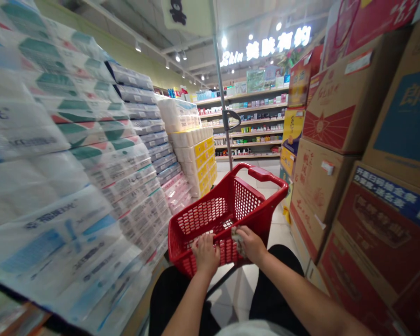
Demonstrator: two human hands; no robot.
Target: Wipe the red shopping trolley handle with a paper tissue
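Observation:
A red plastic shopping cart with a lattice-walled basket stands right before my knees, its handle towards the far right. Over the near rim curl the fingers of my left hand, closed on the cart's edge. My right hand grips a crumpled greyish cloth and presses it against the same rim, farther right. Part of the cloth is hidden under the fingers. A grey pole with a black loop rises behind or from the cart; its lower end is hidden. The basket's visible inside shows only red lattice and floor through the holes.
Tall stacks of wrapped tissue packs line the left side. Cardboard cartons are piled high on the right. Shelves of small bottles and boxes stand at the back, beyond a pale tiled floor.

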